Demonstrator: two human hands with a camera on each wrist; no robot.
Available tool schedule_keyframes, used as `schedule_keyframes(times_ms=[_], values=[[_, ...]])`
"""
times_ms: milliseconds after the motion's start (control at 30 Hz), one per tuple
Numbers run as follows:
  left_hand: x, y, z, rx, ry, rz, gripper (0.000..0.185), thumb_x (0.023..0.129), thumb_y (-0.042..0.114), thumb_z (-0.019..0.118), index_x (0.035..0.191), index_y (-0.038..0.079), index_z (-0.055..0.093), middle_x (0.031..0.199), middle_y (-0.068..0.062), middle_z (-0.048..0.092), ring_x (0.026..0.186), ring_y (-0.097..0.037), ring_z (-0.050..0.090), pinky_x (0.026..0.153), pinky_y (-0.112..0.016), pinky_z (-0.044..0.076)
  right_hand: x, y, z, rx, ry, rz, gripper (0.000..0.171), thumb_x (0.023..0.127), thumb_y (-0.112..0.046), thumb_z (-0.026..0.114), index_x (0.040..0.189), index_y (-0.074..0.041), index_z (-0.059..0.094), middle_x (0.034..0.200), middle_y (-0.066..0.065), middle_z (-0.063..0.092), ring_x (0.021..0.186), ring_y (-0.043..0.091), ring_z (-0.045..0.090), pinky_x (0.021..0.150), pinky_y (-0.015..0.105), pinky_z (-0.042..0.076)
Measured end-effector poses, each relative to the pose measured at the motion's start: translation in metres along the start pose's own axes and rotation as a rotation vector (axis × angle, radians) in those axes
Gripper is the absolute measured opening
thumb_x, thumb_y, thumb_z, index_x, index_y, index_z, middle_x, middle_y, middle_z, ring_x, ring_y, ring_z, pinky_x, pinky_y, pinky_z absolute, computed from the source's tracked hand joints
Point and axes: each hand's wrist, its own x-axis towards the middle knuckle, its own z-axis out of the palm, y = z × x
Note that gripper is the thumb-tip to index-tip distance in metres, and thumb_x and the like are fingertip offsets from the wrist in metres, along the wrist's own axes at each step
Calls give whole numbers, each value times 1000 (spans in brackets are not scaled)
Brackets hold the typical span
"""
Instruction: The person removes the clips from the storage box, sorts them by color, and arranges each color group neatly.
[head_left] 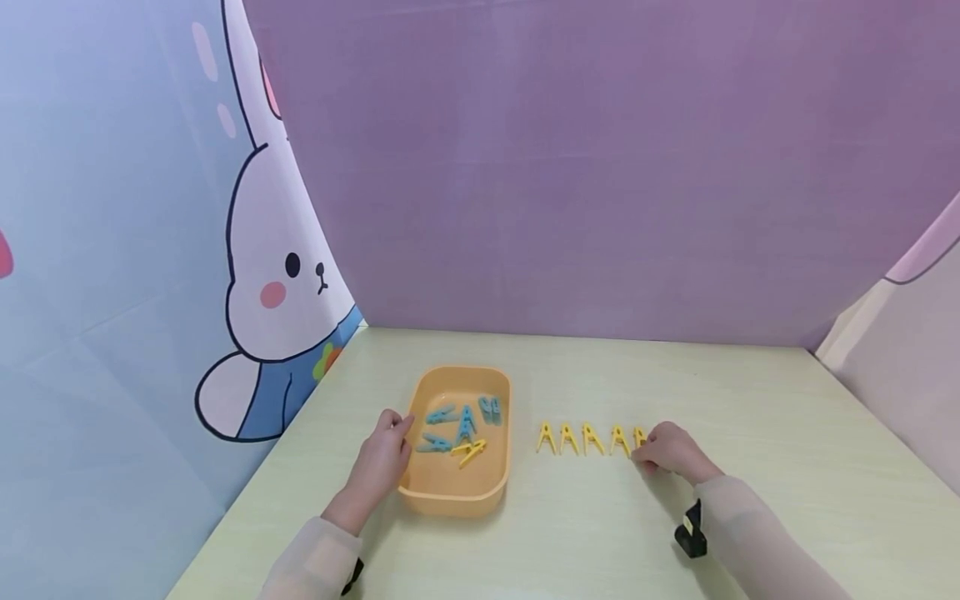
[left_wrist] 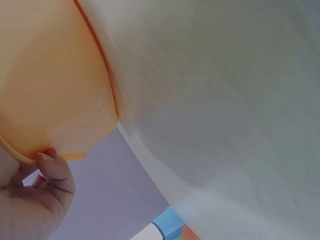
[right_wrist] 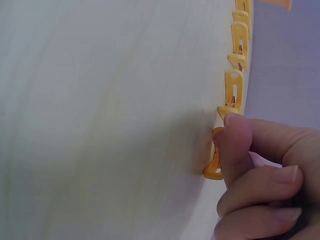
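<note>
An orange plastic basin (head_left: 453,504) stands left of centre on the table. My left hand (head_left: 384,457) grips its left rim, thumb and fingers bent over the edge, as the left wrist view also shows at the rim (left_wrist: 20,155). Inside lie several blue clothespins (head_left: 465,425) and some yellow ones (head_left: 472,454). To the right of the basin runs a row of yellow clothespins (head_left: 590,438), legs spread toward me. At the row's right end my right hand (head_left: 672,452) pinches another yellow clothespin (right_wrist: 215,162), partly hidden behind the fingers.
The pale green table (head_left: 570,550) reaches back to a purple cloth backdrop (head_left: 570,167). On the left hangs a light blue cloth with a rabbit drawing (head_left: 277,275). A pale panel (head_left: 900,358) borders the right side.
</note>
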Motion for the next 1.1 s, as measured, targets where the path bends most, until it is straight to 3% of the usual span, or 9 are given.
schedule_keyframes(times_ms=[467,767,1100], values=[[0,1,-1,0,-3,0,39,83,-6,58,121,-11,53,95,-9,42,60,-11,44,49,-20,40,0,-3,-2,-34,-13,-36,24,81,-17,67,60,-6,61,52,-1,48,48,12,37,51,26,32],[0,1,-1,3,-8,3,39,83,-5,58,122,-11,53,96,-9,42,60,-11,43,49,-20,39,-3,-4,-6,-6,-24,-24,20,82,-14,65,65,-5,61,58,3,54,50,13,38,52,27,33],[0,2,-2,6,-9,1,39,84,-4,58,122,-10,53,97,-9,42,61,-11,44,50,-21,39,-1,-11,-1,-58,5,-82,27,80,-16,66,56,-7,57,51,0,48,46,11,36,49,25,32]])
